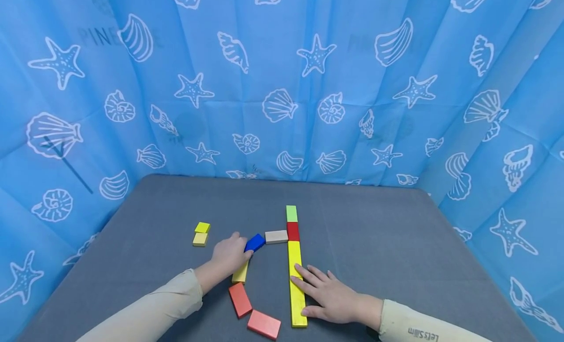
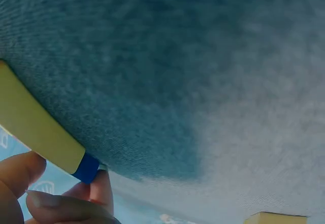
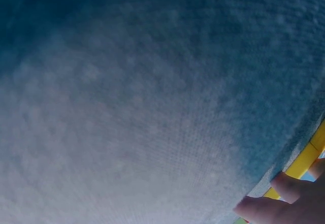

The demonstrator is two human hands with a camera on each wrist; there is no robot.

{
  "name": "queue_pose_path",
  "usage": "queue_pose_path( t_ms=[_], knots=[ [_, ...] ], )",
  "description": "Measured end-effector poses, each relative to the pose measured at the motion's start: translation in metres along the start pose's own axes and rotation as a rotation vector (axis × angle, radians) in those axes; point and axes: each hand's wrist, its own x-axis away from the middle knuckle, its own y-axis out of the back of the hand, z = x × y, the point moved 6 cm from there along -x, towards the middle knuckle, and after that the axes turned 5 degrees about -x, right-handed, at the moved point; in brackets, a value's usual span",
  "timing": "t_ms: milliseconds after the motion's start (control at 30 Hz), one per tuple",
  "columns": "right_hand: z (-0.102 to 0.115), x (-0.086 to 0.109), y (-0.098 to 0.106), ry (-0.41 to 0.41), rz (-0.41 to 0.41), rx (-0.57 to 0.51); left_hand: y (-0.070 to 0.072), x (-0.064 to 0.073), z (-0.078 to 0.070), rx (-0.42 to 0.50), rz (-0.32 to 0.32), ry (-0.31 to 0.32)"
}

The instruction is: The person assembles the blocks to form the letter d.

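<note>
My left hand [image 1: 230,255] is at the upper left of a curved row of flat wooden blocks. Its fingers and thumb pinch the near end of a blue block [image 1: 255,242]. Just below that block lies a pale yellow block [image 1: 240,273], also close to the fingers in the left wrist view. My right hand [image 1: 328,294] lies with fingers spread, fingertips on two long yellow blocks [image 1: 297,305] set end to end. Above these, a red block [image 1: 293,231] and a light green block [image 1: 292,213] continue the straight line. A beige block [image 1: 276,236] bridges blue and red.
Two coral blocks, one tilted [image 1: 240,300] and one lower down [image 1: 264,325], form the near part of the curve. Left of the left hand, a bright yellow piece [image 1: 202,227] and a pale yellow piece [image 1: 200,239] lie together on the grey tabletop [image 1: 374,224]. A blue curtain [image 1: 282,77] surrounds the table.
</note>
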Motion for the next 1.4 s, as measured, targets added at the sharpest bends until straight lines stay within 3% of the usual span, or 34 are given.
queue_pose_path(
  t_ms=[400,667,867,1400],
  knots=[
    [0.0,-0.001,0.001,0.003,-0.002,0.0,0.002,-0.001,0.003,0.024,0.014,-0.006],
    [0.001,-0.001,0.0,0.004,0.001,0.007,0.003,0.017,0.012,-0.026,0.056,0.072],
    [0.001,0.0,0.001,0.013,0.0,-0.001,0.0,0.027,0.018,-0.027,0.097,0.05],
    [0.0,0.0,0.0,-0.002,0.002,0.005,0.002,0.022,0.019,0.01,0.093,-0.005]
  ],
)
